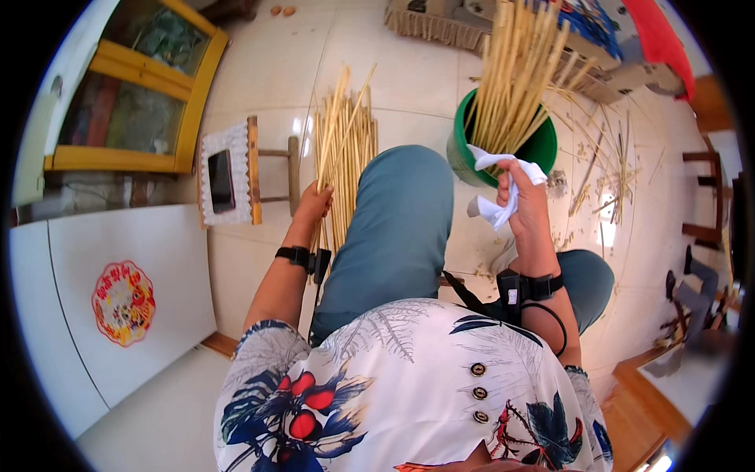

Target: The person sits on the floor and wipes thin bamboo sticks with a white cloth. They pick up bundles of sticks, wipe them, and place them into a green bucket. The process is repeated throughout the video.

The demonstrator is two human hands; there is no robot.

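Observation:
My left hand is closed around a few thin, pale dried stalks, held upright in the picture beside my knee. Beneath and beside them, a larger bundle of similar stalks lies on the tiled floor. My right hand grips a crumpled white cloth, whose ends hang out on both sides of the fingers. Just beyond that hand stands a green plastic bucket, with many long straw-coloured stalks leaning in it. The cloth overlaps the bucket's near rim in the view.
A small wooden stool at the left bears a lace cover and a phone. Broken stalks litter the floor right of the bucket. A yellow-framed cabinet stands upper left. Another person's legs show far right, near a wooden chair.

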